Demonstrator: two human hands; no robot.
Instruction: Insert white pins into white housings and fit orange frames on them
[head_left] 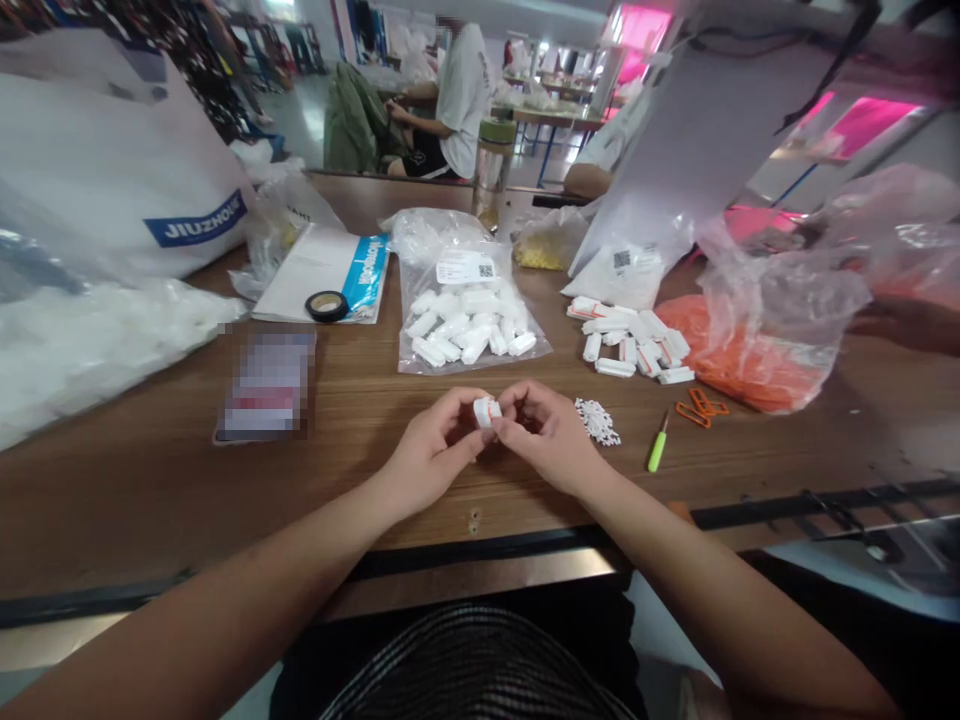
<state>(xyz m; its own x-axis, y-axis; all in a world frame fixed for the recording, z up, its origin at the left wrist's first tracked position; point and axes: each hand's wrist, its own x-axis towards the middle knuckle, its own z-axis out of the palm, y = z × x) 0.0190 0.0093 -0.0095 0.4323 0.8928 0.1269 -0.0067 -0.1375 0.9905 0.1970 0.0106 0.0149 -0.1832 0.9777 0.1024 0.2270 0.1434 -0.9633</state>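
Between my two hands, over the near middle of the table, is a small white plastic housing [486, 412] with an orange strip in it. My left hand [431, 450] grips its left end with thumb and fingers. At its right side, the thumb and fingertips of my right hand [547, 435] pinch the same piece. Just right of that hand lies a pile of tiny white parts [598, 422]. Farther right are a lime-green handled pick [658, 448] and a few loose orange frames [701, 407]. Several white housings with orange strips [634, 338] are heaped behind them.
A clear bag of white housings [469, 330] lies ahead, and a bag of orange parts [757, 350] at right. Black tape [327, 306] rests on a booklet [300, 270]; a blurred flat item [268, 385] lies at left. A bottle [493, 170] stands behind. Another person [457, 100] sits beyond.
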